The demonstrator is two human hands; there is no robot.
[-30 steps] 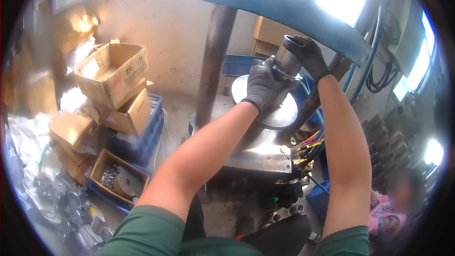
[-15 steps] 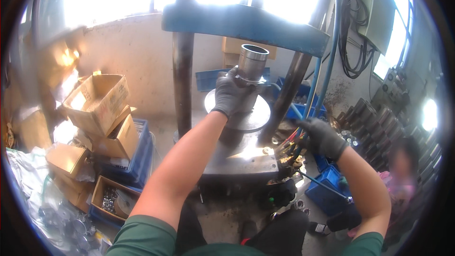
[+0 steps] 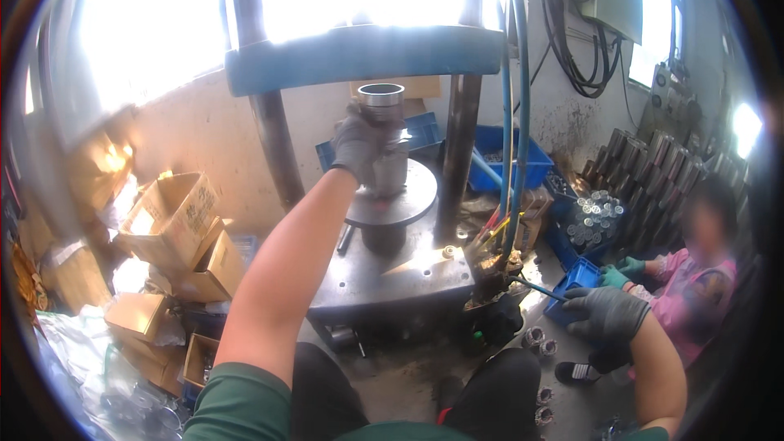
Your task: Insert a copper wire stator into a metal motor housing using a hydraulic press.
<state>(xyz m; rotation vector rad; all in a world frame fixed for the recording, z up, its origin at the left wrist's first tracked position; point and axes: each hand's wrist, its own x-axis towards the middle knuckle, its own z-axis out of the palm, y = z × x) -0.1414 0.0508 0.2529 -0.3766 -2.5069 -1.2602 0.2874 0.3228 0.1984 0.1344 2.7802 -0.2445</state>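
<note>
A shiny open-topped metal cylinder point(image 3: 381, 100) stands upright on the round plate point(image 3: 412, 206) of a blue-framed press. From its left side my left hand point(image 3: 359, 147), in a dark grey glove, is closed round it below the rim. Part of the cylinder is hidden by the glove. At the lower right my right hand point(image 3: 608, 313), gloved alike, has its fingers curled over the end of a thin lever rod point(image 3: 535, 287). That rod's tip is covered by the hand.
The press's blue crossbeam point(image 3: 367, 57) spans above the cylinder. Cardboard boxes point(image 3: 167, 220) are stacked at left. Close to my right hand sit a blue bin point(image 3: 581, 273) and a co-worker in pink point(image 3: 686, 286) with green gloves. Metal rings point(image 3: 535, 337) lie on the floor.
My right hand has moved down and right onto the lever rod. My left hand stays on the cylinder, which now looks upright instead of tilted. The view has shifted right.
</note>
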